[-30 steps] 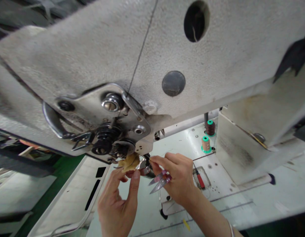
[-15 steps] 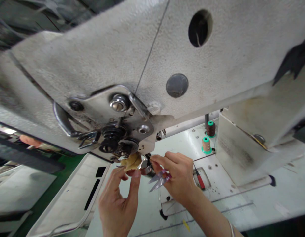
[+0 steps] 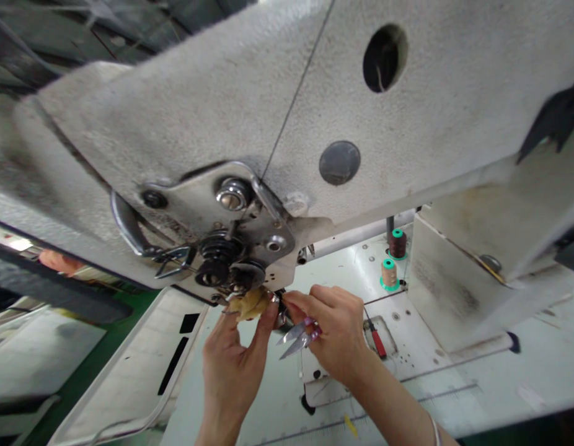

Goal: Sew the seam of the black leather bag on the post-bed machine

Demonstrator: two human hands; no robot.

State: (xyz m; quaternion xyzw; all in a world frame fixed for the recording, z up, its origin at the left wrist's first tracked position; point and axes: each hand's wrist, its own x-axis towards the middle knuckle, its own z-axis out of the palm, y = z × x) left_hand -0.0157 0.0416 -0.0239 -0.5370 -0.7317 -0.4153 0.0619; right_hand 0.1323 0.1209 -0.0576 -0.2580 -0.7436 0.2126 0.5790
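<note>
Below grey-white sewing-machine head (image 3: 222, 124): left hand (image 3: 234, 368) at crumpled yellowish lump (image 3: 247, 306), cannot tell if gripping; right hand (image 3: 337, 329) clamped around purple-handled metal scissors (image 3: 299, 348). Slipping of open scissors could nick left hand.

The machine bed (image 3: 415, 341) carries two thread spools (image 3: 388, 275) and a red-handled tool (image 3: 378, 342).

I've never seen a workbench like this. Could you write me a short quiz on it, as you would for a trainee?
1. Which hand holds the scissors? A) left B) right C) neither
2. True or false: someone is gripping the red-handled tool.
3. Fill in: the brown thread spool and the tan thread spool both have ____ tops.

Key: 1. B, the right hand. 2. False; it lies on the machine bed. 3. green.
</note>
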